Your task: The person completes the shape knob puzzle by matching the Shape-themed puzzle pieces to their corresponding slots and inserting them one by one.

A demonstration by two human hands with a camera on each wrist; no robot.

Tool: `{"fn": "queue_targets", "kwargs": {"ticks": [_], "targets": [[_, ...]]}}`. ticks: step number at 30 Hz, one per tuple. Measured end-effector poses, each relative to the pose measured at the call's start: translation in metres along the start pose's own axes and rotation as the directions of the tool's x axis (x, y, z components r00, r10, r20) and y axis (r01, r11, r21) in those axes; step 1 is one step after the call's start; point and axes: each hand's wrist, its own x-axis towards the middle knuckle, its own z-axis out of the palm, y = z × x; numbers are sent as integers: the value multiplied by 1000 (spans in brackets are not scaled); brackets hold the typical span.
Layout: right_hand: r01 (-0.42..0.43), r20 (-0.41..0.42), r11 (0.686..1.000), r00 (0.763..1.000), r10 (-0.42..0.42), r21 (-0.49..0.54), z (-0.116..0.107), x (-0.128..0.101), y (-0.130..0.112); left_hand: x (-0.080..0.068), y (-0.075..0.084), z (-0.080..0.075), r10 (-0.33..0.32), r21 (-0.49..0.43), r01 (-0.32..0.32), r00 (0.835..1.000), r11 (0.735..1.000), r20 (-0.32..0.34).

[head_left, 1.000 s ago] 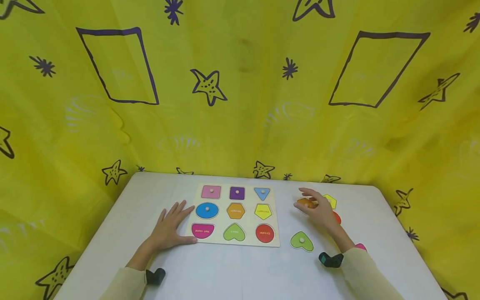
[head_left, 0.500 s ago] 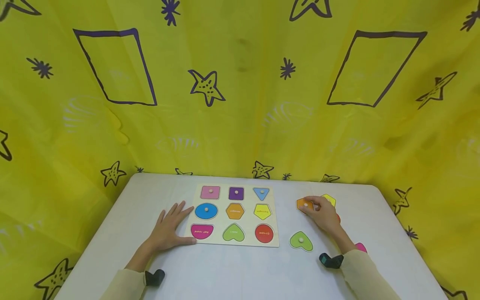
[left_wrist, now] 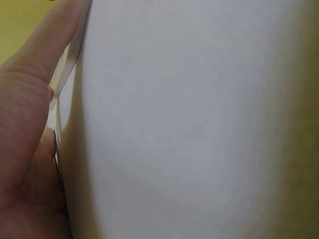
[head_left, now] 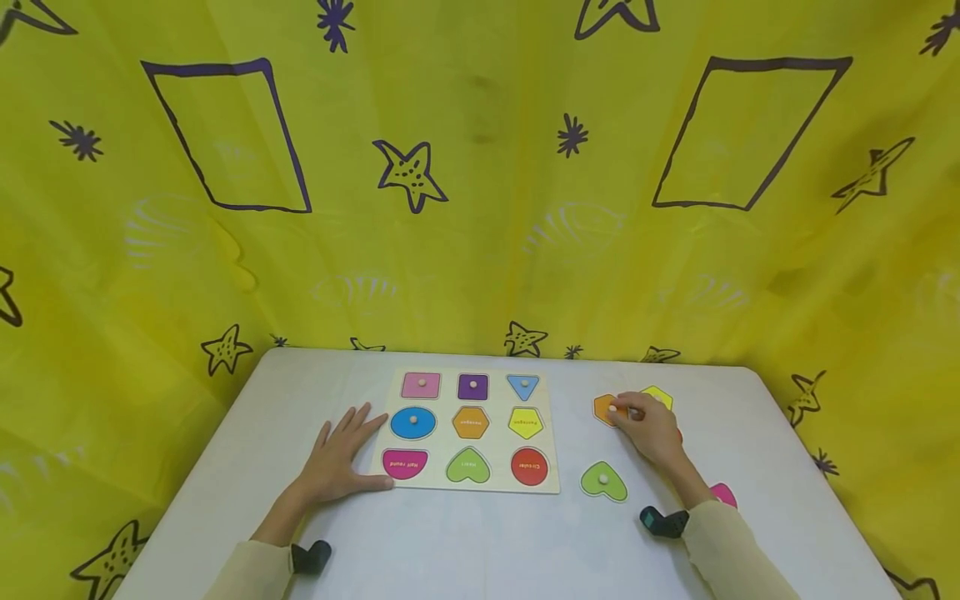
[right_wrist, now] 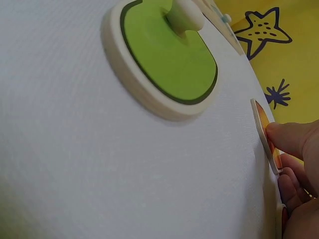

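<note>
My right hand (head_left: 654, 433) pinches the small knob of the orange hexagon puzzle piece (head_left: 602, 408), right of the board. In the right wrist view, the thumb (right_wrist: 289, 137) lies over this orange piece (right_wrist: 263, 124), seen nearly edge-on close over the table. The left hand (head_left: 337, 458) is spread flat, thumb and fingertips at the left edge of the wooden puzzle board (head_left: 500, 467). Pink rectangle, purple square, blue triangle and blue oval knobbed pieces sit in the board. Its hexagon, pentagon, half-round, heart and circle spots show printed words and no knobs.
A green heart piece (head_left: 611, 489) lies on the white table (head_left: 450, 542) right of the board. Behind the right hand are a yellow pentagon piece (head_left: 660, 395) and a mostly hidden red piece. A pink piece (head_left: 723, 493) shows beside the right sleeve. A yellow curtain (head_left: 480, 250) hangs behind.
The right hand's fingers, spread around the orange hexagon a second ago, have closed on its knob. The left hand has stayed at the board's edge.
</note>
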Motion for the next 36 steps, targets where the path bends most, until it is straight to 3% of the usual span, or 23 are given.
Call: {"fn": "queue_targets", "kwargs": {"ticks": [11, 22, 36], "targets": [[-31, -15, 999, 999, 30, -35, 0, 0, 0, 1, -1, 2, -7, -1, 7, 1000, 1000, -1], [35, -56, 999, 998, -35, -15, 3, 1, 0, 0, -2, 4, -11, -5, 11, 1000, 1000, -5], [73, -22, 996, 997, -72, 52, 2, 4, -27, 0, -2, 3, -8, -4, 8, 1000, 1000, 3]]}}
